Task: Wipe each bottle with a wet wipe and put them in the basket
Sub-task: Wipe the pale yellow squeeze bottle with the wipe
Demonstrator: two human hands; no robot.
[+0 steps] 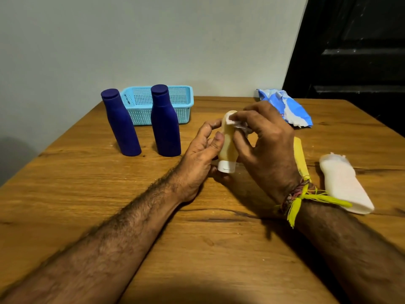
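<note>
Bottle [228,148], pale yellow w/ white cap, is sitting mid-frame between both hands, long axis near upright, cap end down toward the table [197,249]. Left hand [201,156] is gripping its side; right hand [266,141] is pinching a white wet wipe [235,122] against its top. Basket [156,105] is waiting upper left, nearer the left hand, behind two blue bottles [165,120].

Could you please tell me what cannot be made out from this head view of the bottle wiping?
- Basket floor: two blue bottles and its front wall hide most of it.
- Yellow tube: the right hand covers its near end.
- Wipe pack print: too small, partly behind that hand.
- Left hand grip on the cream bottle: far-side fingers hidden.
- Wet wipe: mostly under fingers.
</note>
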